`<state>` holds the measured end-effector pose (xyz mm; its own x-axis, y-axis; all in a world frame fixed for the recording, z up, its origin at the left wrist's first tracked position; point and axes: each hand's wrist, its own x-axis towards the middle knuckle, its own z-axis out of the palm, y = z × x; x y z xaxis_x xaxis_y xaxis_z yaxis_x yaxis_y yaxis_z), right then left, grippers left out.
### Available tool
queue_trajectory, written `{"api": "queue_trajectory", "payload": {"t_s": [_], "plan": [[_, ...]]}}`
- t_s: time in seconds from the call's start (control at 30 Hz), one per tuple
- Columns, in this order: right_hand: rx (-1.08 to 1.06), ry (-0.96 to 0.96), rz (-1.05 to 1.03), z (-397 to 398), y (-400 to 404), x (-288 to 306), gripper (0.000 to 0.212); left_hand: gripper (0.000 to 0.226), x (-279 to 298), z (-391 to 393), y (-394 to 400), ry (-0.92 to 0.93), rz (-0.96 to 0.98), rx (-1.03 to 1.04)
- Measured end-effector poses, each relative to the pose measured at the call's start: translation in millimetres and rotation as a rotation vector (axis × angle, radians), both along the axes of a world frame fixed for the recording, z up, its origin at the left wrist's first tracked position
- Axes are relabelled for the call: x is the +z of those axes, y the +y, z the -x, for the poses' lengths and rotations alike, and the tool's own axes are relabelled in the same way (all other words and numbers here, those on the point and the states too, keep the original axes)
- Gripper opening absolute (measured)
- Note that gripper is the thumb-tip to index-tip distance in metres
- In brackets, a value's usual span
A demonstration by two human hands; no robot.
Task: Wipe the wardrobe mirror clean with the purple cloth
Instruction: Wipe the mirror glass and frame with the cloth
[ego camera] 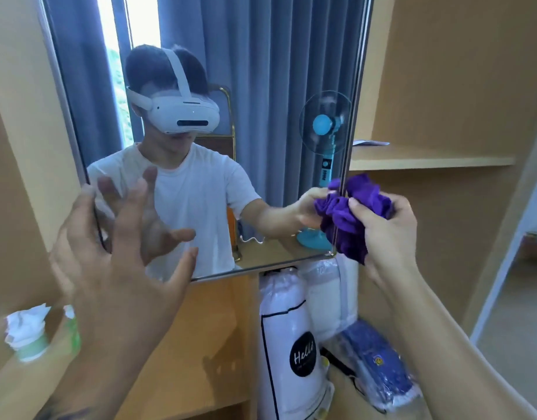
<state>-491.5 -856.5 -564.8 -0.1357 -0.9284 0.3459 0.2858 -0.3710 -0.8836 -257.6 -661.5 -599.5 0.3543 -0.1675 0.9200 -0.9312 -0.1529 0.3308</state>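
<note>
Wiping looks barely begun: right hand (385, 231) grips the bunched cloth (352, 213) at the mirror's (261, 86) right edge, left hand (115, 259) open.

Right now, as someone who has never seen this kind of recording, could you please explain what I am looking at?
There is no machine here: one picture, taken by a camera worn on a person's head, looking forward and down at their own two bare hands. The right hand grips a bunched purple cloth against the right edge of the wardrobe mirror. The left hand is open, fingers spread, near the mirror's left edge. The figure in the glass is the same person reflected, wearing a headset. Below the mirror, white bagged bundles stand in the wardrobe.
</note>
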Motion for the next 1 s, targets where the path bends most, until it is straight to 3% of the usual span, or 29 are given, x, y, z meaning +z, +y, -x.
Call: {"api": "queue_trajectory", "payload": {"t_s": [0.1,0.23,0.4,0.47,0.73,0.87,1.0], "plan": [[0.056,0.031,0.089,6.0,-7.5,42.6,0.026,0.098,36.8,7.8,-11.3,-0.017,-0.042,-0.014],[0.025,0.099,0.13,9.7,-5.5,44.8,0.03,0.096,76.0,-7.2,-26.3,0.069,-0.125,0.036],[-0.117,0.193,0.292,-0.2,-4.5,58.1,0.03,0.085,76.6,20.2,-54.0,-0.328,-0.194,0.077],[-0.137,0.205,0.302,-3.2,-6.3,65.3,0.03,0.088,77.1,33.7,-63.5,-0.384,-0.254,0.107],[-0.123,0.212,0.294,-12.9,-2.4,10.4,0.034,0.113,67.1,38.1,-91.3,-0.451,-0.364,0.163],[-0.029,0.213,0.202,-10.7,1.3,-22.0,0.034,0.113,65.8,32.6,-97.2,-0.457,-0.349,0.179],[-0.021,0.256,0.256,-2.1,2.0,-3.6,0.03,0.111,66.7,29.6,-100.0,-0.427,-0.342,0.133]]}}
